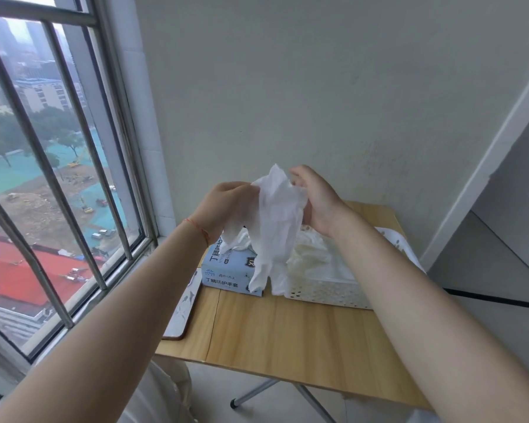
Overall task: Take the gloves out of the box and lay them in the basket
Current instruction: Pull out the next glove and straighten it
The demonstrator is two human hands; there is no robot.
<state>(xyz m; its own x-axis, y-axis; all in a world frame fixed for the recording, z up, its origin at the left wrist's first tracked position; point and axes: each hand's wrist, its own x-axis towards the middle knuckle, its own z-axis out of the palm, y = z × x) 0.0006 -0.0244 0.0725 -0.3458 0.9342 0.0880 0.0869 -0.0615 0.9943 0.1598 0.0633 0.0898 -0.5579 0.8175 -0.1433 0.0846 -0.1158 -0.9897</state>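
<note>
Glove: while we watch from above, a white glove [275, 227] hangs in the air between both hands, over the gap between box and basket, its fingers dangling down in front of them.
Left hand: our left hand [223, 206] pinches the glove's upper left edge, fingers curled onto it; a thin red string sits on that wrist.
Right hand: our right hand [315, 199] grips the upper right side, fingers curled at the top, palm against the glove.
Box: the pale blue box [226, 270] stands on the surface, more white glove material bunched out of its top opening.
Basket: the white basket [324, 293] sits just right of the box, pale gloves already lying inside.
Surface: the wooden surface [287, 328] carries both, with a window at its left.
</note>
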